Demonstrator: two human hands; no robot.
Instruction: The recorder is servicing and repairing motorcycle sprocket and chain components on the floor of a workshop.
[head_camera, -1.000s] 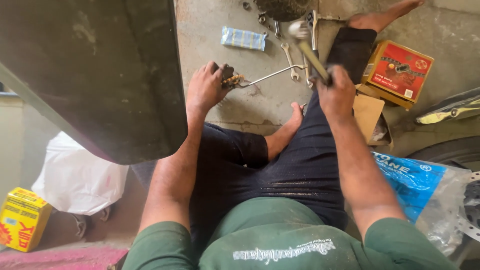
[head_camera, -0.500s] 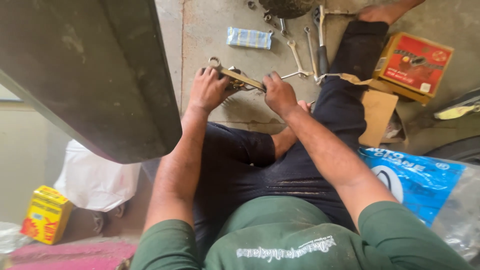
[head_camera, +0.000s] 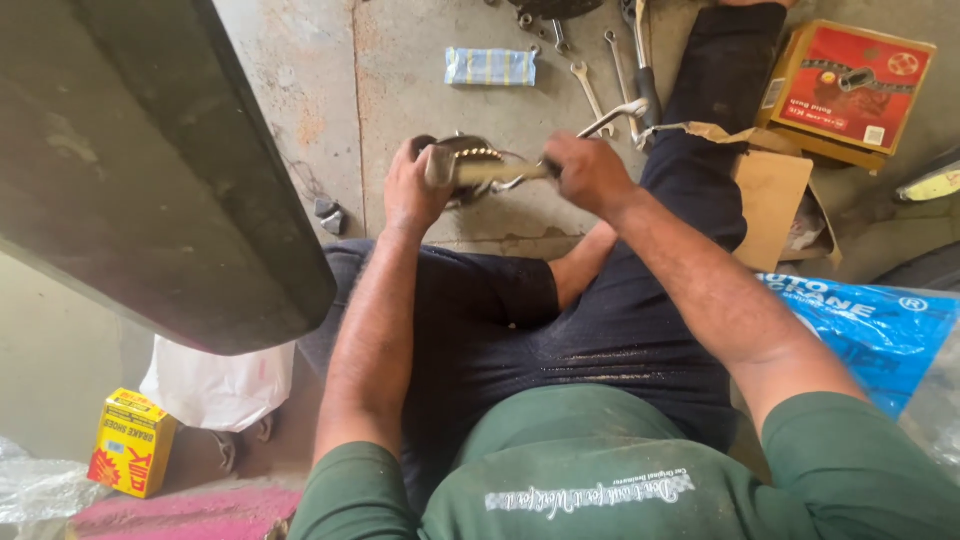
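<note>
1. Left hand (head_camera: 415, 190): grip clamped on round metal part (head_camera: 470, 160), toothed rim showing, held above concrete floor (head_camera: 400, 80) in front of knees.
2. Right hand (head_camera: 585, 172): grip closed around one end of a pale bar-shaped tool (head_camera: 480, 172); tool lies across the metal part, far end by left thumb.
3. Hands close together, joined by tool and part; forearms bare, green sleeves at bottom edge.
4. Legs in dark trousers (head_camera: 620, 330), right leg stretched toward top of view.
5. Wrenches (head_camera: 590, 90): several, loose on floor beyond the hands, near a screwdriver with dark handle (head_camera: 648, 90).
6. Small checked packet (head_camera: 490, 66): flat on floor, apart from wrenches, left of them.
7. Red box (head_camera: 850, 85): top right, picture of chain on lid, resting beside the leg.
8. Brown carton (head_camera: 775, 200): open, just below red box, touching trouser leg.
9. Blue plastic bag (head_camera: 880, 325): right edge, near right elbow.
10. Dark panel (head_camera: 150, 170): large, overhanging left side of view.
11. Yellow box (head_camera: 132, 442): bottom left, upright, beside white bag (head_camera: 215, 385).
</note>
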